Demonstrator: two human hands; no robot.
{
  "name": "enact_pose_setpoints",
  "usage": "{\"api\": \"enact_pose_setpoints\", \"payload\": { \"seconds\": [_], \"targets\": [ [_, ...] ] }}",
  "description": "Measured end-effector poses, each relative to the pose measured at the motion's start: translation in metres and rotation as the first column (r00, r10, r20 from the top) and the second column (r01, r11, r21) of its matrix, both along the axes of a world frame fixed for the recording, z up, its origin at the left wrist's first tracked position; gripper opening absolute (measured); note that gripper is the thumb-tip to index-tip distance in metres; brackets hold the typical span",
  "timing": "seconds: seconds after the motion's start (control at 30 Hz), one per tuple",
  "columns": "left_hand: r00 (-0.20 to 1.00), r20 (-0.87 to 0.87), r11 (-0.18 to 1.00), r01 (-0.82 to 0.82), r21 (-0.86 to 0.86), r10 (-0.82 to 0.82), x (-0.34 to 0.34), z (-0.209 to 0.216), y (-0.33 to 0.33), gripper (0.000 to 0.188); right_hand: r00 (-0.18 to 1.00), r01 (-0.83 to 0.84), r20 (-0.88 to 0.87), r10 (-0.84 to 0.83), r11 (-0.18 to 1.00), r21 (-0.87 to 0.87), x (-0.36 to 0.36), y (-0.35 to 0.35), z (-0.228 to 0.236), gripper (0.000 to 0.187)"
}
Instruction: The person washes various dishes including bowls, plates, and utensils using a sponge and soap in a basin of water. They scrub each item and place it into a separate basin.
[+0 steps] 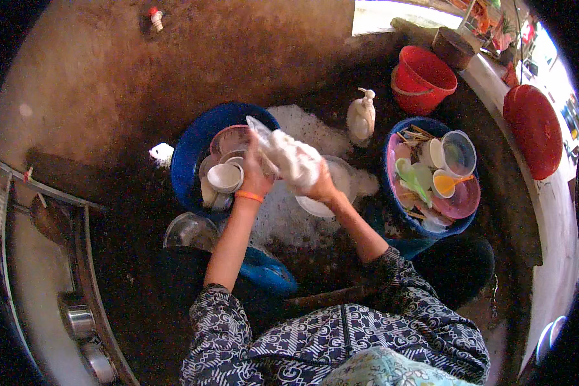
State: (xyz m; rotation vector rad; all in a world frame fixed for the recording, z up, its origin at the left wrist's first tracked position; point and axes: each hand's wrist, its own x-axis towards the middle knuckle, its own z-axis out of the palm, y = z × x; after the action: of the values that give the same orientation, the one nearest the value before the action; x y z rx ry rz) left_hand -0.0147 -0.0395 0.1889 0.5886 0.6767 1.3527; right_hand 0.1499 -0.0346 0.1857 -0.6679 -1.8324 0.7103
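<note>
My left hand [256, 172], with an orange band at the wrist, grips a pale, see-through dish [258, 128] tilted up on its edge. Its exact shape is blurred. Closed round a white, foam-covered scrubber [294, 161], my right hand [323, 185] presses against the dish. Whether the scrubber is cloth or sponge I cannot tell. Below my right hand, a round white dish [318, 207] sits amid suds. Left of my hands stands a blue basin [185, 151] with a pink bowl [228, 139] and stacked white bowls [225, 177].
At right, another blue basin [390, 157] holds cups, chopsticks, a green spoon [413, 179] and an orange ladle [453, 182]. Beyond are a white pump bottle [361, 119] and red buckets [423, 80]. A clear bowl [191, 231] lies near my left knee. Foam [270, 225] covers the floor between.
</note>
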Motion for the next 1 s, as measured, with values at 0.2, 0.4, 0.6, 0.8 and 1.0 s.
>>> {"api": "enact_pose_setpoints", "payload": {
  "seconds": [0.2,0.4,0.6,0.8,1.0],
  "targets": [
    [0.996,0.071,0.997,-0.050,-0.058,0.054,0.005,0.023,-0.010,0.034,0.957,-0.041,0.289,0.023,0.998,0.055,-0.004,-0.011,-0.003,0.066],
    [0.998,0.065,0.993,-0.019,-0.115,0.026,0.032,-0.002,-0.017,0.049,0.880,0.138,0.459,-0.123,0.990,0.001,0.005,0.004,-0.007,0.068],
    [0.974,0.104,0.978,0.196,0.075,-0.203,0.043,-0.015,-0.022,0.065,0.730,0.479,0.519,-0.445,0.874,0.075,0.068,0.067,-0.056,0.046],
    [0.993,0.037,0.994,0.110,0.013,-0.110,0.015,-0.017,-0.003,0.064,0.805,0.321,0.519,-0.288,0.947,0.028,0.045,0.030,-0.082,0.040],
    [0.982,-0.191,0.983,-0.030,-0.180,-0.005,0.034,-0.031,-0.020,0.062,0.874,0.192,0.463,-0.146,0.980,-0.054,0.001,-0.009,-0.031,0.072]
  ]
}}
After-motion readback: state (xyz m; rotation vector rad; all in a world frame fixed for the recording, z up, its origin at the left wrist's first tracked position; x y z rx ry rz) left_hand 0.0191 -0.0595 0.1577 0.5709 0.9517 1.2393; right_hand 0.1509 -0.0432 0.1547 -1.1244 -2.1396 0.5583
